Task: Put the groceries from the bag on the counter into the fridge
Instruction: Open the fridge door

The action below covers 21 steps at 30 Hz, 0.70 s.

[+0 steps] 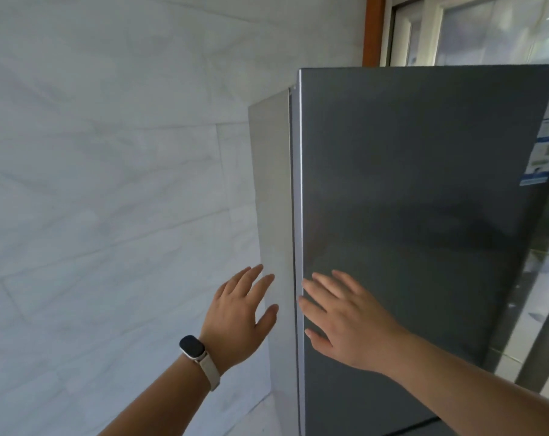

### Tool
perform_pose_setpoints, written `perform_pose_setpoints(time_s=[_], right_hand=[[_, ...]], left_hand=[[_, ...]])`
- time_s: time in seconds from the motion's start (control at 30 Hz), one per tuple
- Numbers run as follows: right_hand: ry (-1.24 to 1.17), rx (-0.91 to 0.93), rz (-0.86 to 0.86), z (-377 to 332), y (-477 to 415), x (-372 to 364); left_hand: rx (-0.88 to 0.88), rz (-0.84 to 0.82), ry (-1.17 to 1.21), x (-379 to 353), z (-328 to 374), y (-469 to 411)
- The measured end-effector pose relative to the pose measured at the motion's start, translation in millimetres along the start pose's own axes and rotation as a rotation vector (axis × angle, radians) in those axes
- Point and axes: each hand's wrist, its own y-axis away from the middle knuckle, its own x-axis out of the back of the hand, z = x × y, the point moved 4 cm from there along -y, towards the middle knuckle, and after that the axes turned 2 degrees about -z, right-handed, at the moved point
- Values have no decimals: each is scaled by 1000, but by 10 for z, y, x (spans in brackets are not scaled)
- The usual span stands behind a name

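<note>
A tall dark grey fridge (408,199) fills the right half of the view, its door closed. My right hand (345,313) is spread with straight fingers over the door's left edge, near the silver trim strip (298,215). My left hand (241,313), with a watch on the wrist, is held open beside the fridge's pale side panel (273,184); whether it touches the panel I cannot tell. Neither hand holds anything. The bag, the groceries and the counter are out of view.
A white marble-tiled wall (109,184) stands close on the left of the fridge. Blue and white labels (546,130) are stuck on the door's upper right. A wooden-framed window (455,29) shows behind the fridge top.
</note>
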Motion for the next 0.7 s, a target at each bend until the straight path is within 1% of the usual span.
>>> perform_pose_setpoints(time_s=[0.13,0.33,0.43,0.6,0.7], right_hand=[[44,89,37,61,-174,51],[167,131,34,107,-415,154],[217,106,26,118,-535,191],[330,21,-11,189,-689,228],[388,-20,-40,205,-760,218]], left_hand=[[38,42,126,-16,-17,-378],[-24,62,333,-192,-2,-775],[-57,69,418,-320,-29,-920],[-117,96,484,-506,-104,-1122],[-186,133,507,-581,-162,-1251]])
